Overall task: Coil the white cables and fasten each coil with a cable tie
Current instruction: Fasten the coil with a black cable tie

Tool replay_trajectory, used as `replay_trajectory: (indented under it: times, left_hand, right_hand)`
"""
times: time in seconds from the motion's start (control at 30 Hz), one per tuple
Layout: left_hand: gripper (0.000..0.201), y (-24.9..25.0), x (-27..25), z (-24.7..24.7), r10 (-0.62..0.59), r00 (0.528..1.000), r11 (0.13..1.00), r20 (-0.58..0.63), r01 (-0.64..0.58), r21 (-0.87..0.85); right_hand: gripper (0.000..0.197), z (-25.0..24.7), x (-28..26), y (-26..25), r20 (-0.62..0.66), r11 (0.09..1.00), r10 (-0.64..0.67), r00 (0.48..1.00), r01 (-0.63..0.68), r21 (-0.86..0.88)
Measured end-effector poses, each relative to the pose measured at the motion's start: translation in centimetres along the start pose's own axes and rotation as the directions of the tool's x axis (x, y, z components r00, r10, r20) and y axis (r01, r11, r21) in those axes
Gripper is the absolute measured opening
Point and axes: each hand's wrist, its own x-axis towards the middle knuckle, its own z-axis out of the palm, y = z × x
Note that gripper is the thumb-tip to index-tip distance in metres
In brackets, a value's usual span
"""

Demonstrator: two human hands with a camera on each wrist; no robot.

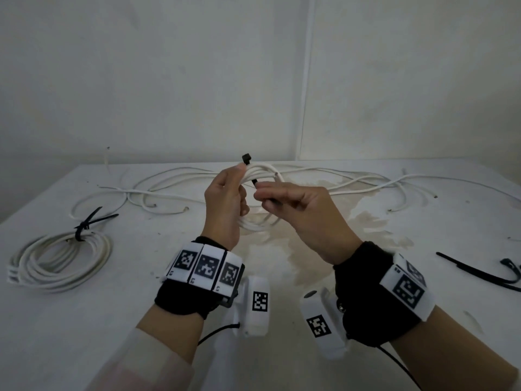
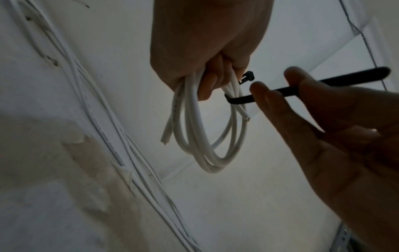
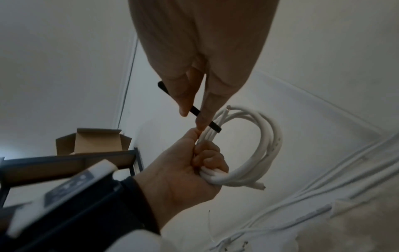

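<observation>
Far to the left of the left hand, a finished coil (image 1: 60, 262) of white cable lies on the white surface (image 1: 84, 334), and a black tie (image 1: 81, 228) is closed around its far side, with the tails sticking out. Beyond it and behind both hands, loose white cables (image 1: 169, 187) lie spread across the surface from left to right.

The left hand (image 1: 224, 200) is raised above the surface with its fingers curled around a small coil of white cable (image 2: 205, 136). The coil hangs from this fist, and two cut ends stick out from it. A black cable tie (image 2: 239, 99) goes around the strands just beside the left thumb; its square head (image 1: 246, 158) stands up above the thumb.

Just to the right, the right hand (image 1: 298, 210) pinches the tail of this tie between thumb and forefinger, close to the coil. The free end of the tail points away past the fingers, and it is not in the head.

Further right of the right hand, some loose black ties (image 1: 479, 273) lie on the surface near its edge.
</observation>
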Motion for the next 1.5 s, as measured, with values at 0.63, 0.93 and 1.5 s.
replay_trajectory:
  times: [0.63,0.93,1.5]
  left_hand:
    - [0.053,-2.7,4.0,-0.2,0.024,0.998,0.995,0.06,-0.03,0.095]
    - [0.027,-1.5,3.4,-0.5,0.071,0.995,0.988,0.069,-0.079,0.13]
    - [0.033,-1.1,2.4,0.5,0.065,0.99,0.986,0.126,-0.083,0.142]
  right_hand:
    - [0.019,-0.4,5.5,3.7,-0.11,0.993,-0.027,0.994,0.014,-0.118]
    - [0.018,-0.8,5.2,2.9,-0.07,0.986,0.015,0.997,-0.026,-0.165]
    - [0.02,-1.1,4.9,1.6,-0.117,0.97,0.01,0.993,-0.038,-0.24]
